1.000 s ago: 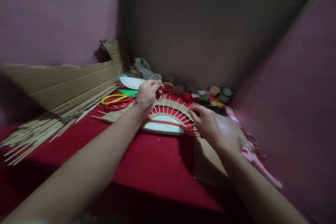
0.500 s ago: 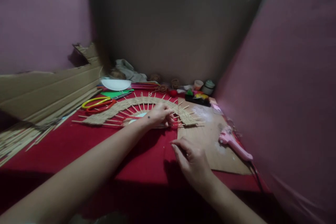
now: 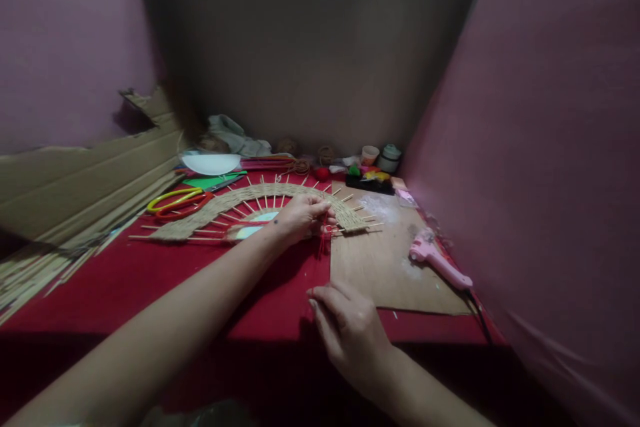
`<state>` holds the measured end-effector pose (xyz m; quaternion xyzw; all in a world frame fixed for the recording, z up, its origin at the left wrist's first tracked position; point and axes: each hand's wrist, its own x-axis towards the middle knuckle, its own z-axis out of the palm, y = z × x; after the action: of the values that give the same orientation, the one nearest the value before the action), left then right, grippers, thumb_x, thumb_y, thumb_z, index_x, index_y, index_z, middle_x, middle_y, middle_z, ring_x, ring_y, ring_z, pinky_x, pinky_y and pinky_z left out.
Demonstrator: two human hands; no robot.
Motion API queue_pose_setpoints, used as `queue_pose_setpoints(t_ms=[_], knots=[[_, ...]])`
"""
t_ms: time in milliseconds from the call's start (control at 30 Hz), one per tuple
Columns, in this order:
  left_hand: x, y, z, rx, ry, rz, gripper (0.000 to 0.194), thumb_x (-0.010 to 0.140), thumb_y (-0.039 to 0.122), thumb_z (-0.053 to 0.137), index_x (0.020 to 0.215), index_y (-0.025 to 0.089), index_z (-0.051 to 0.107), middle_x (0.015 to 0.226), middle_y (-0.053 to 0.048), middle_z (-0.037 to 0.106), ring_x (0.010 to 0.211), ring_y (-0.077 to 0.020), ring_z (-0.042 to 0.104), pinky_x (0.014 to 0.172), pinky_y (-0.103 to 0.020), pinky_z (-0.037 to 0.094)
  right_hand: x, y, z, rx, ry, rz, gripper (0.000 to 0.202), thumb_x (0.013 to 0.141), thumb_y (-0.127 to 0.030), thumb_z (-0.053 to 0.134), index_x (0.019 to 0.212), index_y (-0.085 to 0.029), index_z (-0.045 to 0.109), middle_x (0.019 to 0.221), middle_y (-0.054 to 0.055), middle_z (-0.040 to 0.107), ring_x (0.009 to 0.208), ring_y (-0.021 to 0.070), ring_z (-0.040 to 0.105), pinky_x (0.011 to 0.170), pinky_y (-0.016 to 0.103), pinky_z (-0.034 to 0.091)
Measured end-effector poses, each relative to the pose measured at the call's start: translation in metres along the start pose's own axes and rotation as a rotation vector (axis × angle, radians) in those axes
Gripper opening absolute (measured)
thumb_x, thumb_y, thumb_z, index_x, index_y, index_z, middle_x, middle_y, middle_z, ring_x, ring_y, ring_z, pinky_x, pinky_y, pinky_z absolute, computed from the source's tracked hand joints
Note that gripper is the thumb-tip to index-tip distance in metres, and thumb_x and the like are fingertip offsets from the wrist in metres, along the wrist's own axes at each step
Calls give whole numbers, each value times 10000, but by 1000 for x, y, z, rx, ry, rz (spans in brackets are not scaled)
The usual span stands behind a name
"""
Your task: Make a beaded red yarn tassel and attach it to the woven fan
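Observation:
A half-round woven piece of tan cord on thin sticks lies on the red cloth, with a pale half disc at its inner middle. My left hand is over the right inner part of the weave, its fingers pinched on red thread that hangs below them. Nearer the front edge, my right hand is closed, thumb and forefinger together on what looks like the thin red thread; the strand between the hands is faint.
Scissors with yellow and red handles lie at the left. A pink glue gun rests on a wooden board at the right. Sticks and cardboard line the left side. Cups stand behind.
My right hand has moved down and slightly left, toward the front edge. Red thread now shows below my left hand. The whole view has shifted a little.

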<state>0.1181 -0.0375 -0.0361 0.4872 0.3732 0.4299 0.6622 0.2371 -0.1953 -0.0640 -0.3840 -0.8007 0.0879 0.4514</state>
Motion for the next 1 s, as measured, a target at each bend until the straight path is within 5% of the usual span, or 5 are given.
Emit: queue_pose_setpoints(t_ms=[767,1000], knots=[[-6,7,-10,93,124,281,213,766,187,678,775,158,467,544,30,631,439,-142,640,386,-218,512,-11,2,4,7,66,-19,183,877,-80,503,883,-108,684,646,79,618,565,182,582,512,285,486],[-6,11,-12,78,184,374,257,742,169,666,933,153,494,538,36,649,421,-137,623,379,-203,479,-20,7,-10,-91,83,-55,291,859,-58,529,1131,-122,612,754,98,686,662,215,655,592,319,545]])
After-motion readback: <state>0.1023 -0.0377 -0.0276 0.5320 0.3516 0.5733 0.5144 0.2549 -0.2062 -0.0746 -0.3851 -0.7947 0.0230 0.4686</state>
